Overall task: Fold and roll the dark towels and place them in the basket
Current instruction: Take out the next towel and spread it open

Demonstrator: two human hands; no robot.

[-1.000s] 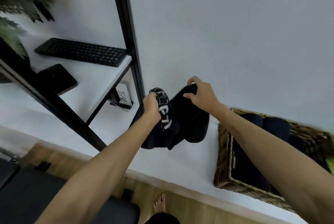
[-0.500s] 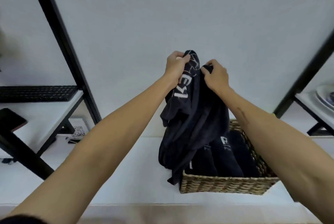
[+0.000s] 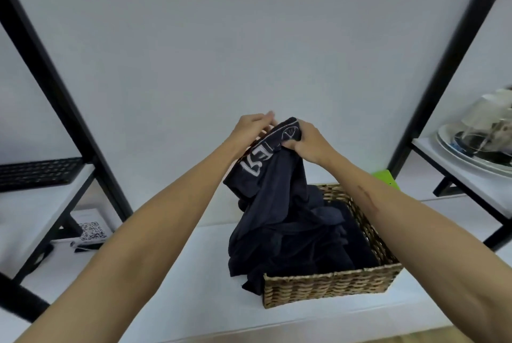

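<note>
A dark navy towel (image 3: 279, 215) with white lettering hangs in the air over the left part of a woven wicker basket (image 3: 327, 286). My right hand (image 3: 310, 140) grips its top edge. My left hand (image 3: 253, 128) touches the same edge from the left, with its fingertips extended over the fabric. The towel's lower end drapes into the basket and over its front left corner. More dark towels (image 3: 357, 245) lie inside the basket, partly hidden by the hanging one.
The basket stands on a white shelf (image 3: 171, 295). Black frame posts (image 3: 52, 85) rise on both sides. A keyboard (image 3: 36, 173) lies on the left shelf, above a box with a QR code (image 3: 90, 233). Plates (image 3: 476, 151) are stacked at right, and a green object (image 3: 385, 179) sits behind the basket.
The view swung right from the keyboard shelf to the basket. Both hands carried the towel over the basket, then lowered it so its end drapes inside. My left fingers have loosened on the edge.
</note>
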